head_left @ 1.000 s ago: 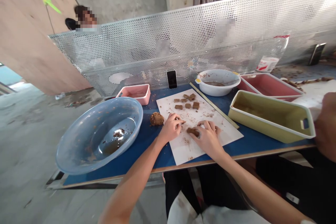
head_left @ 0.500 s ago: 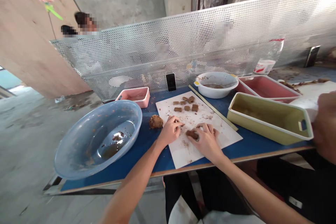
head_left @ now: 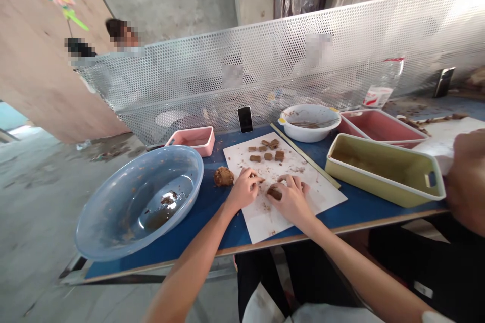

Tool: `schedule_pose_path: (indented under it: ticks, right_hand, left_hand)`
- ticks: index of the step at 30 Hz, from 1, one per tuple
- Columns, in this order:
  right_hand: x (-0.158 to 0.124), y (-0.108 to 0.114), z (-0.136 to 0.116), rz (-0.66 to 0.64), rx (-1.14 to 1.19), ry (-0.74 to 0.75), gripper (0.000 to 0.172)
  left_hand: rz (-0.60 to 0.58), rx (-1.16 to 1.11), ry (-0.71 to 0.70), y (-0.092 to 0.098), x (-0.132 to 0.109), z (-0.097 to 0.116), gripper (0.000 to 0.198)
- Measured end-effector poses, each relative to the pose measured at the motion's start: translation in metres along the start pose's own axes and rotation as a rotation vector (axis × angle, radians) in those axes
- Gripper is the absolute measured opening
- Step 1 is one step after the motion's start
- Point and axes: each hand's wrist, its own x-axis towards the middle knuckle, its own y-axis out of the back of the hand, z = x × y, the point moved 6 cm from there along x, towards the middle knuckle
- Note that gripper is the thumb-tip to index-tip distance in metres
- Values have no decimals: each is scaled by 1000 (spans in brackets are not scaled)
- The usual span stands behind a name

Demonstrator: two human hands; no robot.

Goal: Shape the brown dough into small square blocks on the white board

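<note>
My right hand (head_left: 293, 201) is closed on a short brown piece of clay (head_left: 275, 193), thumb on the near side, pressing it on the white sheet (head_left: 261, 229). Just left of it, my left hand (head_left: 244, 190) rests over the sheet with fingers curled and their tips together; whatever may be between them is too small to make out. Several small brown clay blocks (head_left: 255, 158) lie on the sheet beyond my hands, with crumbs scattered around. A rough round lump of clay (head_left: 224, 176) sits on the blue table beside my left hand.
At left stands a large blue basin (head_left: 113, 186) with murky water; behind it is a pink tray (head_left: 206, 148). A phone (head_left: 245, 119) leans on the perforated screen. A strip (head_left: 303, 154), white bowl (head_left: 310, 133) and green tub (head_left: 382, 186) lie rightward. Another person's arm (head_left: 468, 181) is far right.
The view has shifted slightly. My right hand has turned the clay piece a little on the sheet; my left hand stays nearly where it was.
</note>
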Motion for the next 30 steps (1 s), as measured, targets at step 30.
schedule_pose_path:
  ticks: [30]
  right_hand:
    - [-1,-6,-2,-38,-1,-6,24]
  left_hand:
    - [0,-12,15,1,-2,-2,44]
